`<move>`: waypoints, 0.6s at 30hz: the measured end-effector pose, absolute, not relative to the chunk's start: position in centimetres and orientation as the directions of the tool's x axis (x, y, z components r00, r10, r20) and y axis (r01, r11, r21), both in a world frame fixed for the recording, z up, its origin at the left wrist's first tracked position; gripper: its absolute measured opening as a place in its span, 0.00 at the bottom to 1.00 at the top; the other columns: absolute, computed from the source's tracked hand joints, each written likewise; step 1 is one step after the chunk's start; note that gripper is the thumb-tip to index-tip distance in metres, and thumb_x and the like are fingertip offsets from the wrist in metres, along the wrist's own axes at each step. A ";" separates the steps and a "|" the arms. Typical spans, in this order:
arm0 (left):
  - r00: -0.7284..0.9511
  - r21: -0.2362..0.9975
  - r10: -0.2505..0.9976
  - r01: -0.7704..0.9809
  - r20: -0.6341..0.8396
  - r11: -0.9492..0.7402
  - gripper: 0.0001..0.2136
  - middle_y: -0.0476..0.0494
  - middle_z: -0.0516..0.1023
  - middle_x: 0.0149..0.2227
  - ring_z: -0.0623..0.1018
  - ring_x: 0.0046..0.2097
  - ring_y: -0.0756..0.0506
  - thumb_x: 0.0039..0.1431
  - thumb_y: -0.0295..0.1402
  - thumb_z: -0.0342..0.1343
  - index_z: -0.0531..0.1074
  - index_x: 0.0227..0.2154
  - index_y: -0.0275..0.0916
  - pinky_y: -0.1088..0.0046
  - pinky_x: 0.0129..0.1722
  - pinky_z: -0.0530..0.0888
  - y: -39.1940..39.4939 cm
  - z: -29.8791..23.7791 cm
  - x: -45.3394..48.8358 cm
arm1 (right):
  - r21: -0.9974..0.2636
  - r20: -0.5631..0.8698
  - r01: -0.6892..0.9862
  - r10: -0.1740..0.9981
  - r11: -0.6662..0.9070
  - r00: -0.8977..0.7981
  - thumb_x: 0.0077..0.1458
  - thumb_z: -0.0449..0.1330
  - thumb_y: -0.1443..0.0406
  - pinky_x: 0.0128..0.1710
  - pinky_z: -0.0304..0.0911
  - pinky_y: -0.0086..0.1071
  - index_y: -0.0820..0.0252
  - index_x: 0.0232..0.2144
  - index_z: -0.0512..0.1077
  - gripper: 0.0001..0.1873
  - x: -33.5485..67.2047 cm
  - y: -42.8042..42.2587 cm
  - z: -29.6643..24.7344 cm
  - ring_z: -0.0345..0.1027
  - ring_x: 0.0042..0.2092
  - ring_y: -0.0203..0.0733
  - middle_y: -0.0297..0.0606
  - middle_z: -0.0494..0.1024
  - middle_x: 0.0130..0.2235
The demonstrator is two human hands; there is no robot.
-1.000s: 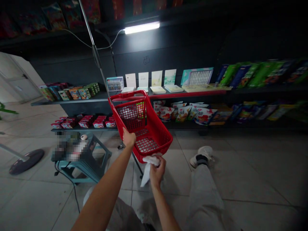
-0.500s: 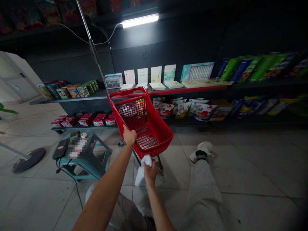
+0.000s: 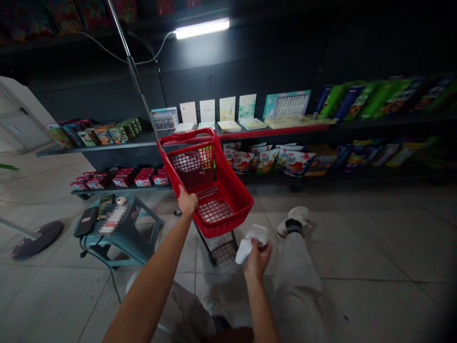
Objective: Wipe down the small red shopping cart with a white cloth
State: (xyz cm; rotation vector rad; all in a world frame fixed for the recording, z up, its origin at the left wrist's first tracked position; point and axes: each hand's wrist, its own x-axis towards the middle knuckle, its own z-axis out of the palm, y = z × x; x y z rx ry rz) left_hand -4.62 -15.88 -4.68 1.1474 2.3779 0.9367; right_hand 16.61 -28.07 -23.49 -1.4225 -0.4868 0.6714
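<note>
The left hand is closed on the left side rim of a red shopping cart, its fingers partly hidden. The right hand pinches a crumpled white cloth between thumb and fingers. The cloth lies crosswise over the fingertips, its long axis slanting from lower left to upper right, and it is apart from the cart.

The cart stands upright, ahead of and between the hands. Its long axis runs obliquely: the handle is at the far end, beyond the left hand, and the front end of the basket points back toward the person, ahead and to the left of the right hand. A wheel shows left of the right hand.

Left of the left hand stands a blue-grey stool; right of the right hand is a white shoe. Farther ahead of both hands, snack bags fill a low shelf, below upright booklets.
</note>
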 end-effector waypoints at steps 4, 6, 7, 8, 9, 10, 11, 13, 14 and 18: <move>-0.614 0.678 0.789 0.572 -0.020 0.462 0.40 0.34 0.81 0.53 0.81 0.54 0.35 0.56 0.31 0.53 0.49 0.73 0.42 0.59 0.54 0.75 -16.3 -4.2 -4.6 | -0.999 0.025 0.047 0.850 0.001 0.526 0.59 0.48 0.51 0.48 0.69 0.38 0.60 0.59 0.63 0.31 14.4 -28.6 -22.2 0.73 0.51 0.49 0.48 0.76 0.52; -0.618 0.672 0.786 0.573 -0.021 0.468 0.40 0.35 0.81 0.52 0.81 0.53 0.36 0.57 0.31 0.54 0.50 0.72 0.43 0.60 0.54 0.75 -16.3 -4.2 -4.7 | -0.985 0.073 0.171 0.879 -0.010 0.471 0.58 0.50 0.51 0.49 0.69 0.40 0.62 0.55 0.67 0.30 12.0 -29.2 -21.9 0.70 0.54 0.52 0.53 0.75 0.53; -0.617 0.672 0.787 0.573 -0.022 0.468 0.39 0.36 0.81 0.52 0.81 0.53 0.36 0.57 0.31 0.54 0.50 0.72 0.43 0.60 0.54 0.75 -16.3 -4.3 -4.9 | -0.976 0.091 0.218 0.881 -0.014 0.465 0.56 0.51 0.51 0.49 0.69 0.42 0.62 0.54 0.68 0.29 10.9 -29.6 -21.8 0.69 0.55 0.54 0.55 0.74 0.53; -0.614 0.674 0.789 0.573 -0.023 0.466 0.39 0.36 0.81 0.52 0.81 0.53 0.36 0.57 0.31 0.54 0.51 0.72 0.44 0.60 0.54 0.75 -16.3 -4.3 -5.0 | -0.970 0.101 0.243 0.882 -0.015 0.459 0.54 0.52 0.51 0.49 0.69 0.43 0.63 0.52 0.69 0.29 10.0 -29.9 -21.8 0.69 0.55 0.55 0.56 0.73 0.54; -0.610 0.678 0.792 0.573 -0.023 0.460 0.39 0.37 0.81 0.52 0.81 0.53 0.37 0.56 0.31 0.54 0.51 0.72 0.44 0.60 0.54 0.75 -16.2 -4.4 -5.3 | -0.970 0.103 0.244 0.890 -0.010 0.445 0.52 0.54 0.52 0.48 0.70 0.43 0.63 0.51 0.70 0.29 9.2 -30.2 -21.9 0.68 0.55 0.56 0.57 0.73 0.54; -0.605 0.682 0.796 0.573 -0.023 0.455 0.39 0.37 0.81 0.53 0.81 0.53 0.36 0.56 0.30 0.54 0.52 0.72 0.45 0.60 0.54 0.75 -16.2 -4.4 -5.5 | -0.974 0.096 0.226 0.903 -0.001 0.420 0.51 0.55 0.53 0.47 0.70 0.43 0.62 0.50 0.70 0.28 8.7 -30.5 -21.9 0.69 0.55 0.56 0.57 0.73 0.53; -0.599 0.686 0.800 0.573 -0.023 0.449 0.39 0.38 0.81 0.53 0.81 0.54 0.36 0.56 0.30 0.54 0.52 0.72 0.45 0.60 0.54 0.75 -16.1 -4.4 -5.8 | -0.981 0.087 0.195 0.917 0.010 0.389 0.50 0.56 0.53 0.47 0.71 0.43 0.62 0.50 0.70 0.28 8.4 -30.7 -21.9 0.69 0.54 0.56 0.56 0.73 0.53; -0.583 0.694 0.812 0.576 -0.023 0.432 0.40 0.39 0.81 0.52 0.80 0.54 0.36 0.55 0.30 0.55 0.53 0.72 0.46 0.60 0.55 0.74 -16.1 -4.4 -6.4 | -0.993 0.072 0.113 0.930 0.033 0.361 0.49 0.57 0.53 0.47 0.71 0.42 0.61 0.49 0.70 0.27 8.3 -30.9 -21.6 0.71 0.53 0.54 0.54 0.75 0.52; -0.572 0.698 0.820 0.579 -0.020 0.422 0.39 0.40 0.81 0.52 0.80 0.54 0.37 0.55 0.30 0.55 0.53 0.71 0.46 0.61 0.55 0.74 -16.0 -4.3 -6.6 | -0.997 0.065 0.073 0.925 0.040 0.375 0.50 0.58 0.53 0.48 0.71 0.42 0.61 0.49 0.70 0.27 8.5 -31.0 -21.4 0.71 0.52 0.53 0.53 0.75 0.52; -0.546 0.693 0.838 0.601 -0.008 0.398 0.39 0.42 0.82 0.51 0.80 0.53 0.37 0.55 0.30 0.56 0.55 0.71 0.47 0.62 0.55 0.73 -15.9 -4.4 -7.2 | -0.999 0.014 -0.027 0.845 0.033 0.534 0.53 0.59 0.52 0.49 0.70 0.40 0.62 0.51 0.69 0.27 10.5 -30.5 -19.2 0.73 0.49 0.50 0.50 0.77 0.51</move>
